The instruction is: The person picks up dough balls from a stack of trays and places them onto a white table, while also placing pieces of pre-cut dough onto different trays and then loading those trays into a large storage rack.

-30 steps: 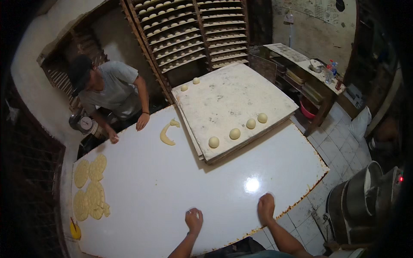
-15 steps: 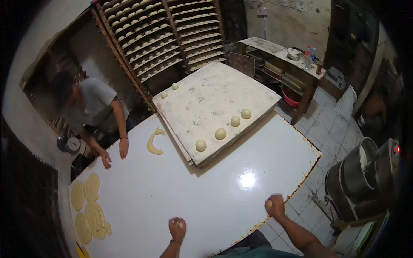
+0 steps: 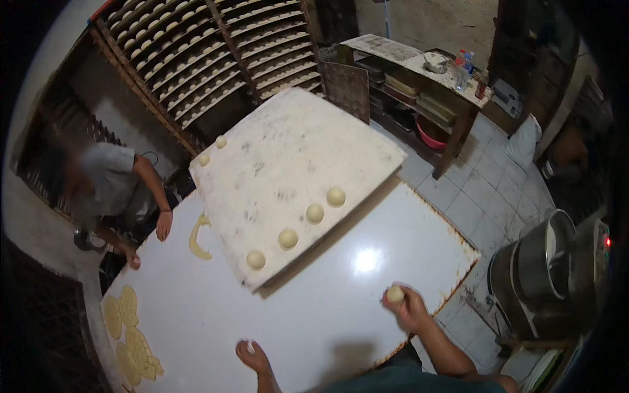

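My right hand (image 3: 413, 313) is raised over the right part of the white table (image 3: 308, 321), its fingers wrapped round a smooth, pale dough ball (image 3: 395, 294). Near the front edge my left hand (image 3: 255, 359) is curled closed. A small whitish patch shows between its fingers, too little to name. Beyond my hands a floured board (image 3: 295, 157), resting on others, lies aslant on the table. Along its near right edge sit several dough balls (image 3: 287, 239), and two more (image 3: 221, 141) are at its far left.
Flattened dough pieces (image 3: 136, 350) lie at the table's left, and a curved dough strip (image 3: 196, 239) beside the board. A co-worker (image 3: 114, 190) has both hands at the left edge. Behind stand a rack of dough balls (image 3: 190, 62) and a side table (image 3: 386, 49); metal drums (image 3: 524, 275) are at right.
My right hand has turned and lifted slightly, so the dough ball now shows. My left hand has shifted left and nearer. The view has swung, and the board looks closer.
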Demonstrator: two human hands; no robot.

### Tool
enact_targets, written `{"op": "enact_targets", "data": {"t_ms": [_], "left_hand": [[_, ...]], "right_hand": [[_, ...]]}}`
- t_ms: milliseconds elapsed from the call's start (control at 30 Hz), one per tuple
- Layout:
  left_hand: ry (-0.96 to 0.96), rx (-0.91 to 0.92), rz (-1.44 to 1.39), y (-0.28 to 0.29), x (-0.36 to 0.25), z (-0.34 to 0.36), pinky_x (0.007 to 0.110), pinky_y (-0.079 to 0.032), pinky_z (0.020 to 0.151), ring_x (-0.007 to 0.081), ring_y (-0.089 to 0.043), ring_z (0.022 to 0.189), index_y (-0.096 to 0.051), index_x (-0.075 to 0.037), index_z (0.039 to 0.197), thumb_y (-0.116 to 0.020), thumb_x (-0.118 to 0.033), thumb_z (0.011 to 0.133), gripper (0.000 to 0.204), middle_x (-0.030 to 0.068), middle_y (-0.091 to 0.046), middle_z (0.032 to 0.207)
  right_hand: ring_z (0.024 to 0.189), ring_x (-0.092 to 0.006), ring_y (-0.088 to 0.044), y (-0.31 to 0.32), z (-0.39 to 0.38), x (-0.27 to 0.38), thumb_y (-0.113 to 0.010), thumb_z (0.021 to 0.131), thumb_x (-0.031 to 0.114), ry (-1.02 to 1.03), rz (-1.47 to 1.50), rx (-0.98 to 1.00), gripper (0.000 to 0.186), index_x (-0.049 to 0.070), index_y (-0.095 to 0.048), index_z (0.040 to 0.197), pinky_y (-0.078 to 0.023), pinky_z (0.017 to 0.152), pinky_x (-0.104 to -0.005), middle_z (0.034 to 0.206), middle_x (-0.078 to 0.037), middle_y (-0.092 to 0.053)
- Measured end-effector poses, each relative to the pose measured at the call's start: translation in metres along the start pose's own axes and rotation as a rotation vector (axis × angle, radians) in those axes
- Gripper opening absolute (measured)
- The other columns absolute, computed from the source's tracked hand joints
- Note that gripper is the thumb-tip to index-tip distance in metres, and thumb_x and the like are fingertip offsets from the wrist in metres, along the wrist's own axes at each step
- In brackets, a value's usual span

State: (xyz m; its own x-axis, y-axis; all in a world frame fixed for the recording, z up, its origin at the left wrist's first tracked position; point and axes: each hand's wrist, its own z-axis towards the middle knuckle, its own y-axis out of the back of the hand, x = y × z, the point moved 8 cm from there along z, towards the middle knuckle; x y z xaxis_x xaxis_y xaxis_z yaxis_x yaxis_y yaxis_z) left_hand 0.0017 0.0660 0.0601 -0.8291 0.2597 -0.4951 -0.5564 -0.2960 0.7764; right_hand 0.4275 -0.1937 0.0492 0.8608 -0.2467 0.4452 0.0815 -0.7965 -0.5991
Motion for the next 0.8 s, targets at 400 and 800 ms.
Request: {"op": "enact_targets", "data": {"t_ms": [400, 800], "left_hand": [[0.376, 0.365, -0.753, -0.048, -0.279, 0.088, 0.037, -0.047, 0.09, 0.024, -0.053, 0.107, -0.05, 0.002, 0.117, -0.059, -0.006, 0.086, 0.033, 0.0125, -0.053, 0.115], [-0.814, 0.55, -0.038, -0.196, -0.553, 0.108, 0.055, -0.033, 0.099, 0.0426, -0.039, 0.123, -0.049, -0.002, 0.124, -0.069, -0.019, 0.078, 0.052, 0.02, -0.046, 0.129]], "right_hand": [[0.106, -0.0325, -0.055, -0.242, 0.131, 0.301, -0.074, 0.073, 0.017, 1.278, -1.631, 0.299, 0.051, 0.006, -0.057, 0.119, -0.046, 0.092, -0.0358, 0.117, -0.016, -0.056], [0.116, -0.0329, -0.05, -0.214, 0.102, 0.315, -0.072, 0.076, 0.016, 1.211, -1.305, 0.26, 0.043, 0.002, -0.057, 0.113, -0.041, 0.097, -0.041, 0.127, -0.017, -0.049]]}}
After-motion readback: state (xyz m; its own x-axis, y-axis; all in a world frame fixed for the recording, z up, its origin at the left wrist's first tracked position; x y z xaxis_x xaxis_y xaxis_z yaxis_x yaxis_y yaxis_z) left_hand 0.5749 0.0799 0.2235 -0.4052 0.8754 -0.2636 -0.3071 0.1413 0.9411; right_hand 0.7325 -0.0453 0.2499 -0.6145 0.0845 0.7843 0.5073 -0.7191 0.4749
